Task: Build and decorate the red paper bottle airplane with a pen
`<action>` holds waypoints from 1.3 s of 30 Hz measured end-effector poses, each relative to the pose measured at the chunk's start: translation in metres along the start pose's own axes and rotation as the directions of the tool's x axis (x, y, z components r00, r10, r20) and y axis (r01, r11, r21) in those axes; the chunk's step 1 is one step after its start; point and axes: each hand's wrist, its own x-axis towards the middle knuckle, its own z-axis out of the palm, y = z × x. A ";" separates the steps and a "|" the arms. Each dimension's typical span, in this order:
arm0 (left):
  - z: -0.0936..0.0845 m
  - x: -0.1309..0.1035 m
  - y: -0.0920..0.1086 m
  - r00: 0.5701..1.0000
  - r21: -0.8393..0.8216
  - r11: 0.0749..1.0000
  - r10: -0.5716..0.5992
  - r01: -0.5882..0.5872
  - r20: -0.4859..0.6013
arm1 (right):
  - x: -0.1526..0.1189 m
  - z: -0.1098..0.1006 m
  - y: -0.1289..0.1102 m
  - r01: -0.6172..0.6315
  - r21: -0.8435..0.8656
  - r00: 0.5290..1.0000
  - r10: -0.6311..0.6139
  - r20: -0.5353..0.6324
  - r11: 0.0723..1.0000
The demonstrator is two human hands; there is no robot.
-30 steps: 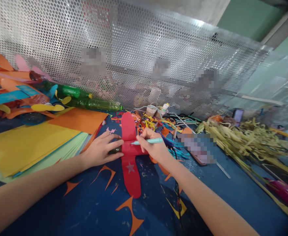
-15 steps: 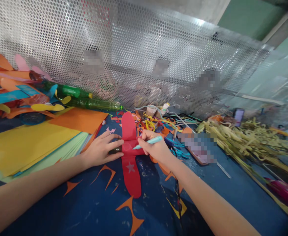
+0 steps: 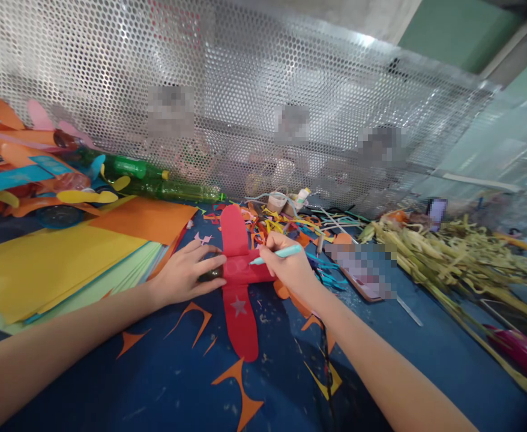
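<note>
A red toy airplane (image 3: 240,324) lies on the blue table, its wings stretching away from and toward me. A silvery star marks the near wing, and faint pale lines show on the body between the wings. My left hand (image 3: 191,267) is closed around the dark, rounded bottle end (image 3: 211,273) at the plane's left. In my right hand (image 3: 284,258) a light blue pen (image 3: 278,253) is pinched, its tip pointing left over the red body. Whether the tip touches the surface I cannot tell.
Colored paper sheets (image 3: 60,264) and finished bottle airplanes (image 3: 47,174) fill the left. Orange scraps (image 3: 240,393) lie in front. Paper strips, a phone (image 3: 362,273) and dried husks (image 3: 461,246) are to the right. A perforated metal screen (image 3: 227,102) stands behind, with people beyond.
My right hand and the pen have shifted a little right and slightly up, uncovering more of the red body. My left hand stays in place on the plane.
</note>
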 end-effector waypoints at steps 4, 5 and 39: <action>0.000 0.000 0.000 1.000 -0.007 1.000 -0.002 0.002 -0.006 | 0.000 0.002 0.004 0.007 -0.004 1.000 -0.007 -0.030 1.000; 0.000 0.000 0.000 1.000 -0.009 1.000 -0.003 0.003 -0.005 | 0.000 0.003 0.005 0.009 -0.002 0.999 -0.010 -0.032 1.000; 0.001 0.000 -0.001 1.000 0.013 1.000 -0.016 0.016 0.010 | 0.006 -0.014 0.001 -0.012 -0.024 0.993 0.009 -0.117 1.000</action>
